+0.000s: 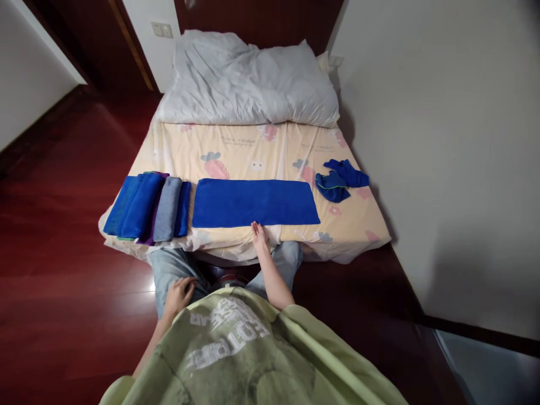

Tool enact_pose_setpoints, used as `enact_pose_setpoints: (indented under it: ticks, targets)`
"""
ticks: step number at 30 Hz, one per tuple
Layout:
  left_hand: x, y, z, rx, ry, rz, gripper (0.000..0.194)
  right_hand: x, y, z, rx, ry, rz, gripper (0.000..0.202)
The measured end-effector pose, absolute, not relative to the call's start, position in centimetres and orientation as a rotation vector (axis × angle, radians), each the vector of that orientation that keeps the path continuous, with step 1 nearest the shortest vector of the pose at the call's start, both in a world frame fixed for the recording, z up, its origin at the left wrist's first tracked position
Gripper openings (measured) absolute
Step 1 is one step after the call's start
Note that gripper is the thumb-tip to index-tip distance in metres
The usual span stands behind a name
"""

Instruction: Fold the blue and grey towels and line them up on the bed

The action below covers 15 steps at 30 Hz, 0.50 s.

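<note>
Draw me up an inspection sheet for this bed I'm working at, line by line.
Surface: bed, patterned sheet, slightly wrinkled.
Job's things: blue cloth lying flat; folded cloths to its left; crumpled blue cloths to its right.
Clutter: white bedding heaped at the far end.
Grippers: bare hands; right hand at the flat cloth's near edge, left hand resting on the leg.
Cables: nothing seen.
Surroundings: dark red floor, wall switches.

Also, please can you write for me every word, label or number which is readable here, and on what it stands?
Green shirt: large white lettering, too creased and distorted to quote surely.
Bedsheet: small printed words in the pattern, too small and blurred to read.
No numbers or brand labels are legible.
</note>
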<state>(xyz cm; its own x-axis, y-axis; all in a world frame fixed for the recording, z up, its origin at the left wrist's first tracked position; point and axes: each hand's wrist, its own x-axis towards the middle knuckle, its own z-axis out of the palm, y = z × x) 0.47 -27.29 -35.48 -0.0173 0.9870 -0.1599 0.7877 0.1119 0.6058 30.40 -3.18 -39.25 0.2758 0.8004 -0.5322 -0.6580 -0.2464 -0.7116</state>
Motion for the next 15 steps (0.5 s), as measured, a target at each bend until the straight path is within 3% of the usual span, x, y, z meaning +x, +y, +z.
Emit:
enact_pose_setpoints:
  ticks: [6, 15]
  targets:
    - [3.3, -20.2, -33.6, 1.788, 1.603, 0.439, 0.037, 30.5, -3.3, -39.4, -1.205, -0.092, 1.433, 0.025]
    - [13.0, 6.7, -28.5, 2.11, 1.314, 0.413, 0.037, 30.0, -2.7, -39.6, -1.331, 0.018, 1.347, 0.023]
